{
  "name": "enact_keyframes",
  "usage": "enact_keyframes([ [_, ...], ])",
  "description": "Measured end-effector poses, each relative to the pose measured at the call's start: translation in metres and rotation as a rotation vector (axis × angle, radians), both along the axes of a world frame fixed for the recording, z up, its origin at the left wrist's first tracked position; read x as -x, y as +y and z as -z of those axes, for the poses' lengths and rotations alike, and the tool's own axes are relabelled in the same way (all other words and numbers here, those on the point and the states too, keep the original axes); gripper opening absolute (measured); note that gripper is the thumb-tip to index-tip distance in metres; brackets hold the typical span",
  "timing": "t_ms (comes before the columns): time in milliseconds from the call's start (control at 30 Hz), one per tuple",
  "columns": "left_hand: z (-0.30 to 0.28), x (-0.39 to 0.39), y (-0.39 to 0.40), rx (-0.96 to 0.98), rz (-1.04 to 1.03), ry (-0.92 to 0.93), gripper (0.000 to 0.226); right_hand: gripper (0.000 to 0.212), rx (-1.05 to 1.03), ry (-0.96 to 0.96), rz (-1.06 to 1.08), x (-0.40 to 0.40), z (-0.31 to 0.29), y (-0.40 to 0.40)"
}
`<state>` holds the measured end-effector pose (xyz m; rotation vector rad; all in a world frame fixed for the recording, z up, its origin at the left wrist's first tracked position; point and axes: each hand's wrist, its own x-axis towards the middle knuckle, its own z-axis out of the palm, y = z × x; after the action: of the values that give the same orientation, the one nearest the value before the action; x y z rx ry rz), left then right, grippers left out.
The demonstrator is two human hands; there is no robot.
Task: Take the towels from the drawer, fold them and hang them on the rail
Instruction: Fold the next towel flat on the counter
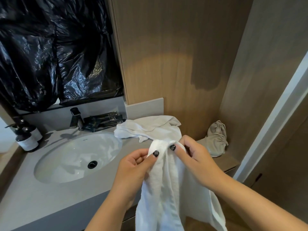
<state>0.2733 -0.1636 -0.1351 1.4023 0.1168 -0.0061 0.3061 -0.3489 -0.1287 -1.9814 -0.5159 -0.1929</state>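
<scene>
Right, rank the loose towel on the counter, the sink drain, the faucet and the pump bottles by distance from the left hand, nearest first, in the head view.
From the left hand:
1. Loose towel, just behind, up on the counter.
2. Sink drain, to its left, in the basin.
3. Faucet, behind the basin.
4. Pump bottles, far left edge.

White towel (166, 180); black plastic sheet (55, 52); beige pouch (216, 139).

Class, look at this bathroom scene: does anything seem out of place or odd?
Yes: crinkled black plastic sheeting covers the wall above the sink, where a mirror might be, and a white towel lies crumpled on the counter.
</scene>
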Motion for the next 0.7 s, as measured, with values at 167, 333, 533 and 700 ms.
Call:
enact_keyframes([
  [167, 0.001, 0.004, -0.006, -0.076, -0.023, -0.138, 0.016, 0.034, 0.146, -0.082, -0.054, 0.002, -0.002, -0.005],
  [333, 0.004, 0.002, -0.017, -0.205, -0.047, -0.288, 0.019, 0.017, 0.264, -0.195, -0.002, 0.006, -0.006, -0.013],
  [533, 0.005, -0.004, -0.021, -0.309, -0.076, -0.357, 0.015, 0.02, 0.146, -0.167, 0.014, 0.015, -0.007, -0.015],
  [700, 0.002, -0.006, -0.024, -0.414, -0.004, -0.388, 0.023, 0.01, 0.086, -0.09, 0.044, 0.017, -0.002, -0.005],
])
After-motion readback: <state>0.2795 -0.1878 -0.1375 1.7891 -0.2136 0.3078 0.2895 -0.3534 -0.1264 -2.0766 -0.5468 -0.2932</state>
